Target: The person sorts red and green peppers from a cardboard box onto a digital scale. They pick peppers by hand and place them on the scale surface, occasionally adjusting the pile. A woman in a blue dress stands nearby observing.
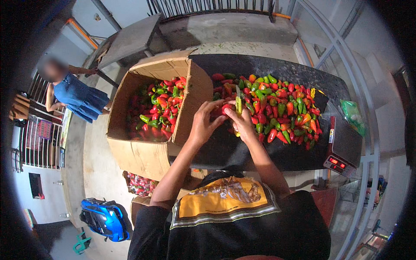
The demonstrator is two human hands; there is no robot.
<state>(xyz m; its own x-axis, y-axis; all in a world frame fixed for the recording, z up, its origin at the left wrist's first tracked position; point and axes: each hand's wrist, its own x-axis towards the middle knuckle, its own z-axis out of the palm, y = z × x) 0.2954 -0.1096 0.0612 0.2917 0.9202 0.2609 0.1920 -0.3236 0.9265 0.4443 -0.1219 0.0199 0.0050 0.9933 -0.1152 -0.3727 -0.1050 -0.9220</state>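
My left hand (208, 118) holds a red pepper (228, 108) between its fingers and thumb. Against that pepper, my right hand (242, 123) grips a yellow-handled knife (239, 104), its pale blade pointing away from me, with the thumb on the pepper. Beyond and to the right of both hands, a wide heap of red, green and orange peppers (281, 109) lies on the black table (227, 156). On the left stands an open cardboard box (139, 152), partly filled with red and green peppers (164, 107). My fingers partly hide the pepper and the knife handle.
A digital scale (344, 143) with a lit red display is at the table's right end, beside a green plastic bag (352, 115). Below the box, more peppers (139, 184) show in a container. A person in a blue dress (79, 94) stands at the far left, near a blue motorbike (105, 219).
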